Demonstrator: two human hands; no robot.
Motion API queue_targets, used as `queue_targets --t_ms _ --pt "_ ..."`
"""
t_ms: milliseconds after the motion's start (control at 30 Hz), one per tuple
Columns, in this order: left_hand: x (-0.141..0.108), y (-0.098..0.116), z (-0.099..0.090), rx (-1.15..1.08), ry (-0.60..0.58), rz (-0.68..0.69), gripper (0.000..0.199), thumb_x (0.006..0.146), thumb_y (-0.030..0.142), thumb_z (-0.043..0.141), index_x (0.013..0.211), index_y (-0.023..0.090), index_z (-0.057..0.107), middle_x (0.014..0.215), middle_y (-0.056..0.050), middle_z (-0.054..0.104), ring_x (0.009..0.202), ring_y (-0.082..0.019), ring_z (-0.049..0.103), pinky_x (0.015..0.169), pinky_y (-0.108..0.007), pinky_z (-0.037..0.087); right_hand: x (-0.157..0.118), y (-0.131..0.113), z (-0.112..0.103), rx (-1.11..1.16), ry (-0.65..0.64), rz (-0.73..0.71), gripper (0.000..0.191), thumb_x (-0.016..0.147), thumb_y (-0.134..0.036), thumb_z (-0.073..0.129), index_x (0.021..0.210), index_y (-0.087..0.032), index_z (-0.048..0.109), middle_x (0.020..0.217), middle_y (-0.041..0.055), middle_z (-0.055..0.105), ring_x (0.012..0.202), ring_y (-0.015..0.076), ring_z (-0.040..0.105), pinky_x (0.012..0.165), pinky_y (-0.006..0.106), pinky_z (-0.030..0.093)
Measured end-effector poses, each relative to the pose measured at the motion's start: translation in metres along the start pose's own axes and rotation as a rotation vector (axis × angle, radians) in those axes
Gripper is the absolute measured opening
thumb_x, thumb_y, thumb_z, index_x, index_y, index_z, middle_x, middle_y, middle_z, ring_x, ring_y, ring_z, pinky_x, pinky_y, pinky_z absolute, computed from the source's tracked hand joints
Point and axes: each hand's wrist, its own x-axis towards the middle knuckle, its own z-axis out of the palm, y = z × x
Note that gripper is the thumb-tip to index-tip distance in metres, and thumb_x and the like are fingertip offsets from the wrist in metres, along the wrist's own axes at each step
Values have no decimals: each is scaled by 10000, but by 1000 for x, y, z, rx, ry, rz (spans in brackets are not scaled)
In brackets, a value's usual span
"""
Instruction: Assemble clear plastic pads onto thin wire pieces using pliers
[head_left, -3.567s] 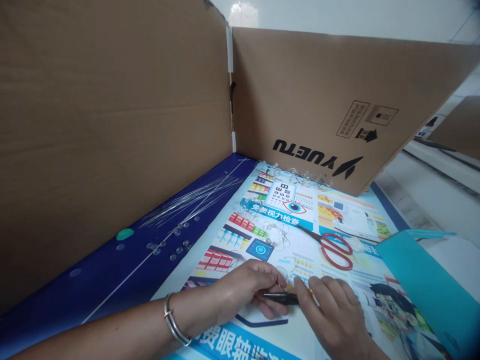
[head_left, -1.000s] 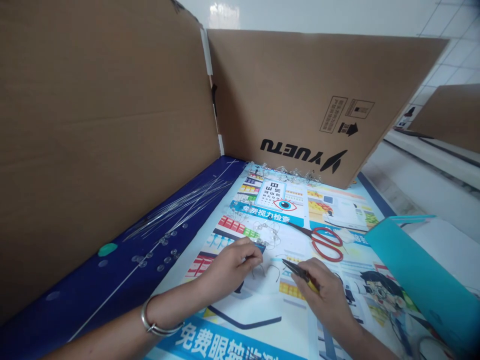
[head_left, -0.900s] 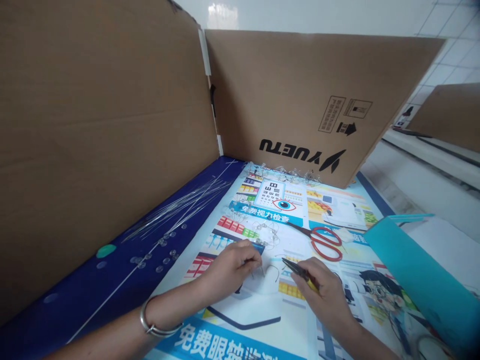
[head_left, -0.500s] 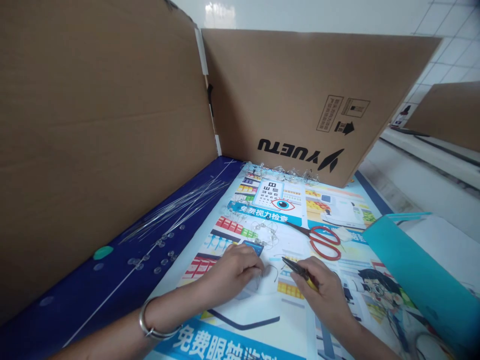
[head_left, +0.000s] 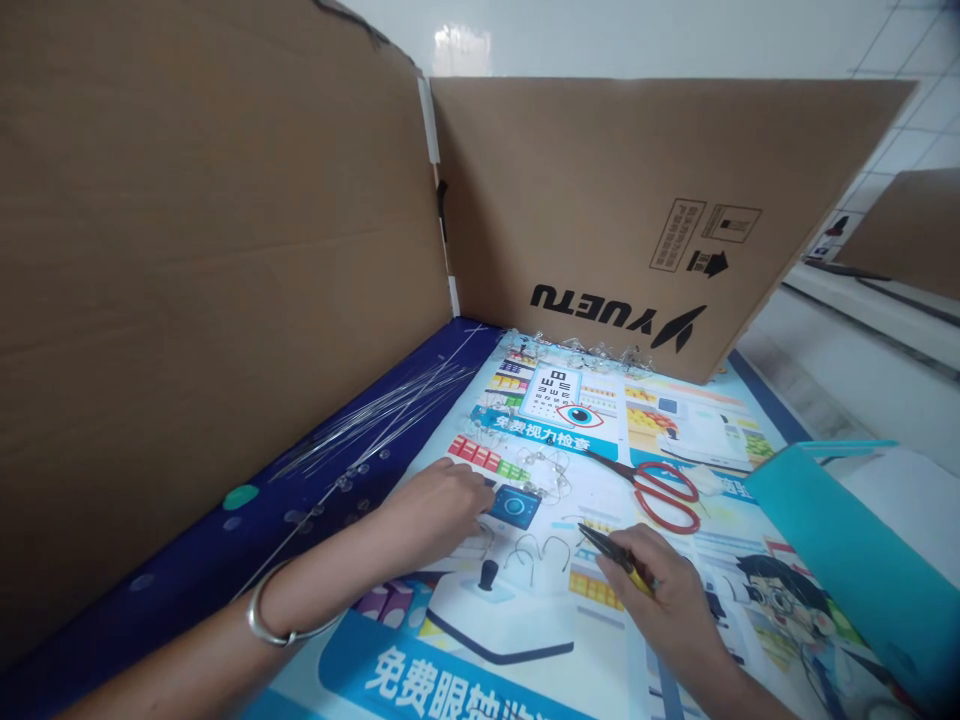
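My right hand [head_left: 664, 590] is shut on small needle-nose pliers [head_left: 611, 550] with a yellow grip, their black jaws pointing up and left. Just left of the jaw tips lie several bent pieces of thin wire [head_left: 536, 553] on the printed poster mat [head_left: 600, 610]. My left hand [head_left: 435, 510] rests on the mat with its fingers closed, beside a printed blue square [head_left: 514, 506]. I cannot see anything held in those fingers. Farther up, a tangle of wire and clear beads [head_left: 544, 470] lies near both hands, closer to my left.
Red-handled scissors [head_left: 664, 497] lie on the mat at right. Loose straight wires [head_left: 375, 410] and clear beads [head_left: 322, 497] lie on a dark blue strip at left. Cardboard panels [head_left: 225, 250] stand left and behind. A teal folder [head_left: 847, 540] stands at right.
My left hand has slid left and away from the bent wire pieces, which now show fully. The pliers stay in my right hand. The whole view has shifted slightly.
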Motion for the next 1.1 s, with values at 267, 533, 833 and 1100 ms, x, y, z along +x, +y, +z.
queue_targets --t_ms 267,533,833,1100 --pt "2 -4 14 -80 52 38 84 802 186 554 736 158 598 768 -48 627 765 -195 569 740 -303 379 0 1 0 -12 -25 6 152 824 -353 532 904 -234 581 826 18 597 701 150 568 615 261 467" --pt "6 -4 17 -82 44 81 188 822 160 477 662 167 576 711 -37 603 712 -180 554 705 -284 385 1 0 1 27 -19 10 152 824 -335 526 917 -232 589 847 22 602 731 151 573 612 253 465" --pt "0 0 12 -21 15 89 158 852 158 410 809 154 562 787 -72 600 728 -200 546 670 -291 401 1 -2 -1 99 -6 68 165 828 -348 529 917 -224 593 840 24 592 768 158 565 662 262 455" --pt "3 12 4 -272 131 94 274 881 124 363 1030 175 588 943 -73 605 894 -187 547 777 -293 415 4 -12 -6 163 36 196 214 830 -409 513 854 -207 581 797 14 577 733 153 544 652 255 430"
